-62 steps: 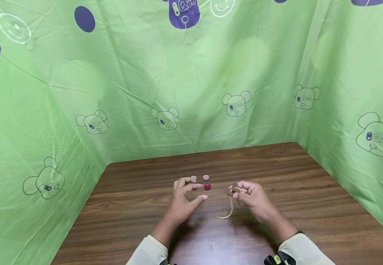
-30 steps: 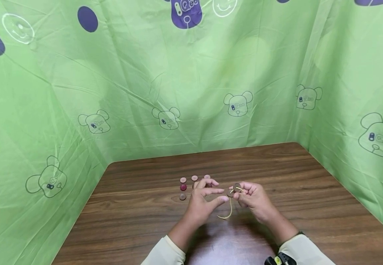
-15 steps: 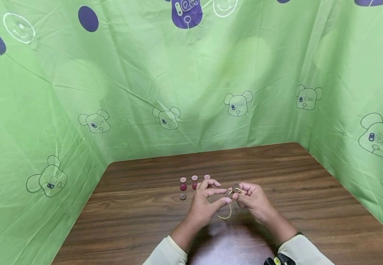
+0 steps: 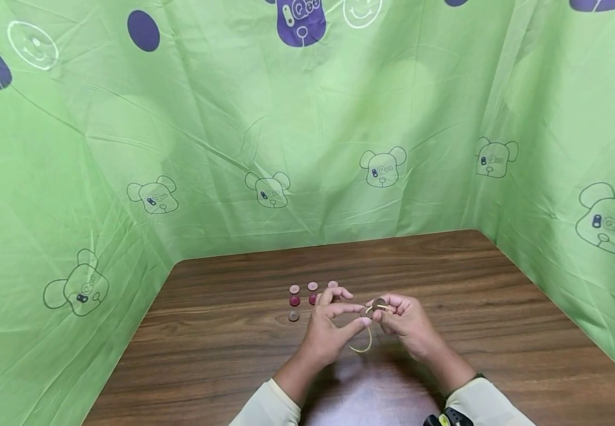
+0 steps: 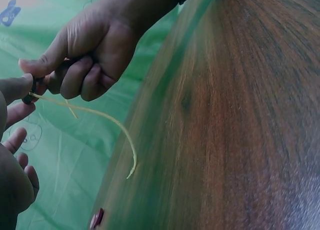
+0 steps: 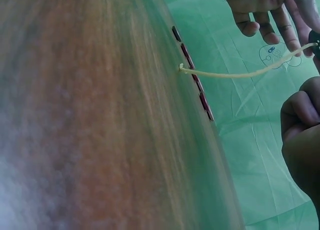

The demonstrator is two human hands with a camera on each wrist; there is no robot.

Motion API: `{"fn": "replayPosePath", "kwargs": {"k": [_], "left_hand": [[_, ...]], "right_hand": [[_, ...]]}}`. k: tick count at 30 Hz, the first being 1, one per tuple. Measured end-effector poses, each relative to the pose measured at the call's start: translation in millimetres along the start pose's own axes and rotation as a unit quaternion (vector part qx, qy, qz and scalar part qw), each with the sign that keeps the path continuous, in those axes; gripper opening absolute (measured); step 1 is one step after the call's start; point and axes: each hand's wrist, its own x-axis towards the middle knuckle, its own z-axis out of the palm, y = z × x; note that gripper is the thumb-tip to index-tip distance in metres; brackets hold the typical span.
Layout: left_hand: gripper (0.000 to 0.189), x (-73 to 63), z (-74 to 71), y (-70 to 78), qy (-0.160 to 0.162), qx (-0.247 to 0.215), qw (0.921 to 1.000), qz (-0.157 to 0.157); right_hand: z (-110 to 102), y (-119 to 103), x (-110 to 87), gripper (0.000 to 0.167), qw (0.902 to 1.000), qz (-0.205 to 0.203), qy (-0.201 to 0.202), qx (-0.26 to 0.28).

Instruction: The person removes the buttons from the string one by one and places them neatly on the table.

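Two brown buttons on a pale yellow string are held up between the hands in the head view. My left hand [image 4: 324, 332] pinches the left brown button [image 4: 366, 313] between thumb and index finger, its other fingers spread. My right hand [image 4: 413, 326] pinches the right brown button [image 4: 379, 303], which is tilted, with its remaining fingers curled. The string [image 4: 369, 342] runs through the buttons and one end hangs in a curve below them. In the right wrist view the hanging string [image 6: 240, 75] shows in full length, its tip frayed or knotted.
On the brown wooden table [image 4: 211, 331], left of the hands, lie several buttons in rows: pink ones [image 4: 294, 289] at the back, red ones [image 4: 294, 300] before them, and a brown one [image 4: 294, 316] nearest. The left hand covers part of these rows. Green printed cloth [image 4: 318, 219] surrounds the table.
My left hand has moved right from beside the loose buttons and now pinches the left strung button. The right hand stays in place; its button has tilted.
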Motion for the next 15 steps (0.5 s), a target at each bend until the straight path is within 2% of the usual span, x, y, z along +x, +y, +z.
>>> {"fn": "replayPosePath", "kwargs": {"k": [5, 10, 15], "left_hand": [[0.018, 1.3, -1.6, -3.0, 0.019, 0.006, 0.9997, 0.015], [0.018, 2.4, -4.8, -3.7, 0.026, 0.016, 0.9995, 0.008], [0.018, 3.4, -7.2, -2.5, 0.026, 0.020, 0.9994, 0.005]], "right_hand": [[0.0, -2.4, -0.1, 0.018, 0.9993, 0.021, 0.024, -0.018], [-0.3, -2.5, 0.7, 0.033, 0.9985, 0.042, 0.028, -0.020], [0.0, -1.1, 1.0, 0.036, 0.9979, 0.042, 0.036, -0.033]]}}
